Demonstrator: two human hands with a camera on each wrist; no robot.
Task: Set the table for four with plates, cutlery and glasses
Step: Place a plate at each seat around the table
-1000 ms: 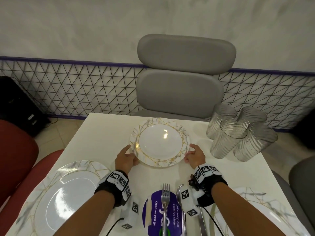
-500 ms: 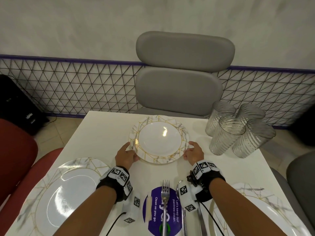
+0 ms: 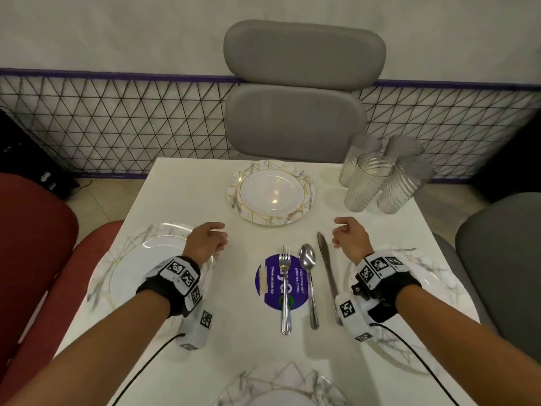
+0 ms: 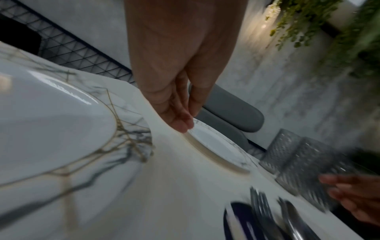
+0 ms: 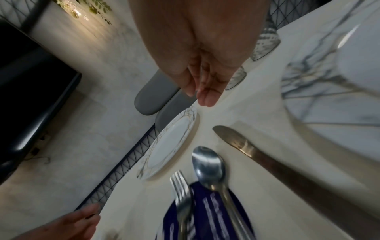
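A marbled plate [image 3: 281, 385] sits at the near edge of the white tabletop [image 3: 181, 200], only its far rim in view. Beyond it, on a round purple sticker [image 3: 270, 284] at the middle, lies a fork [image 3: 285, 291], tines pointing away; a spoon [image 3: 308, 282] lies just beside it on the right, and a knife [image 3: 326, 268] next to that, its handle running under the right wrist strap.

The left plate [image 3: 131, 265] lies under the left forearm, the right plate [image 3: 433, 276] under the right. Both hands hang above the tabletop and hold nothing. The left hand [image 3: 206, 240] has its fingers [image 4: 180, 120] loosely bent and pointing down; the right hand [image 3: 349, 237] is the same, fingers [image 5: 207, 95] relaxed and close together, just past the knife's tip.

Further on, the far plate [image 3: 270, 196] rests flat in front of the grey chair [image 3: 298, 92], apart from both hands. Four ribbed glasses [image 3: 380, 177] stand bunched at the far right corner. A red chair [image 3: 38, 238] stands at the left, a dark grey one at the right, and black mesh fencing [image 3: 117, 127] runs along the wall behind.
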